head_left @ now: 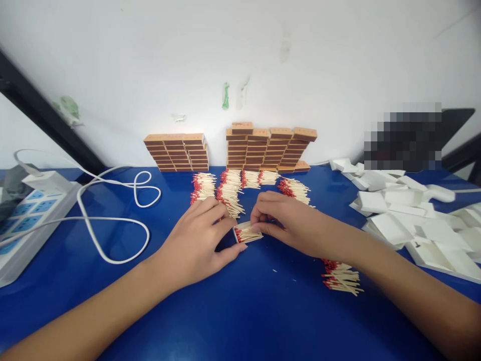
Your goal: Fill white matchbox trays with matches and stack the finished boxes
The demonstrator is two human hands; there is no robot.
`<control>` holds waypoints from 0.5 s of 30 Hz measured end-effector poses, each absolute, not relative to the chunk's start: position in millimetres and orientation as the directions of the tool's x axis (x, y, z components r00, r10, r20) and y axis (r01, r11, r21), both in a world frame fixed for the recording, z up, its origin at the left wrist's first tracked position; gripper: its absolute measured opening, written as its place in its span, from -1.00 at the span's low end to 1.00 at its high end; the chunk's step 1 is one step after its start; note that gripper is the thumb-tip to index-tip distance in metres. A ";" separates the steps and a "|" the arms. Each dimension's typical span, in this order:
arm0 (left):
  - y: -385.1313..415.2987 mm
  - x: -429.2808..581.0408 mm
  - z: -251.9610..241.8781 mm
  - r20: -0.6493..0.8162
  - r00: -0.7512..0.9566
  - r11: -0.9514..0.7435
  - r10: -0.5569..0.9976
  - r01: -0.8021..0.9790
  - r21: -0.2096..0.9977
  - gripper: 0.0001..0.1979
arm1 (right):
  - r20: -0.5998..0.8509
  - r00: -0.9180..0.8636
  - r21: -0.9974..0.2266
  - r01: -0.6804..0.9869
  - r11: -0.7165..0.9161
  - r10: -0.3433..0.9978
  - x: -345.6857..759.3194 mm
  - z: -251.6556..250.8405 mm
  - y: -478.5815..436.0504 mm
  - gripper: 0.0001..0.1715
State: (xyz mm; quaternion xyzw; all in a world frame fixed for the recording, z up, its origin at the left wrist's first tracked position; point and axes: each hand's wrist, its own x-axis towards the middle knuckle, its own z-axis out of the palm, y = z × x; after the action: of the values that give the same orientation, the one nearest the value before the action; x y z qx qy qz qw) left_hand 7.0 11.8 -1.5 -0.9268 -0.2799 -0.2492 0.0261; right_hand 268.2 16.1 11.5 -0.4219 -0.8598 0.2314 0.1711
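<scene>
A small white matchbox tray filled with red-tipped matches lies on the blue table between my hands. My left hand grips the tray from the left, its forefinger at the far side and its thumb along the near edge. At the tray's right end, my right hand pinches the pale ends of matches; the exact number between its fingertips cannot be made out. Loose match piles lie just beyond the hands, among them a left pile and a right pile. Another pile rests under my right forearm.
Stacked brown matchboxes stand against the wall in a left stack and a wider right stack. White empty trays are heaped at right. A power strip and a looping white cable occupy the left. A dark, partly blurred object stands behind.
</scene>
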 end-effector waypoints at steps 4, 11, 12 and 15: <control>11.6 7.2 -1.7 0.468 0.723 -0.842 0.508 0.531 0.093 -0.74 | 0.085 -0.591 -0.540 0.650 0.535 0.803 267.6 9.7 15.6 -0.85; 11.5 7.4 -1.1 0.472 0.720 -0.842 0.509 0.530 0.099 -0.74 | 0.079 -0.576 -0.565 0.647 0.512 0.814 266.7 13.3 14.7 -0.87; 11.6 7.3 -1.0 0.470 0.721 -0.842 0.509 0.531 0.097 -0.74 | 0.083 -0.574 -0.568 0.644 0.512 0.814 266.6 14.4 14.7 -0.87; 11.3 7.2 -0.4 0.466 0.724 -0.842 0.508 0.531 0.093 -0.74 | 0.124 -0.553 -0.557 0.649 0.519 0.824 268.5 16.7 17.7 -0.85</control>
State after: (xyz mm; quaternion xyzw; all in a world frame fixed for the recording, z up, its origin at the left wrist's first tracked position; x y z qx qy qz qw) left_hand 7.2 11.3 -0.4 -0.9282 -0.2799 -0.2442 0.0235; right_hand 268.5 17.7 16.7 -0.4330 -0.8504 0.2305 0.1900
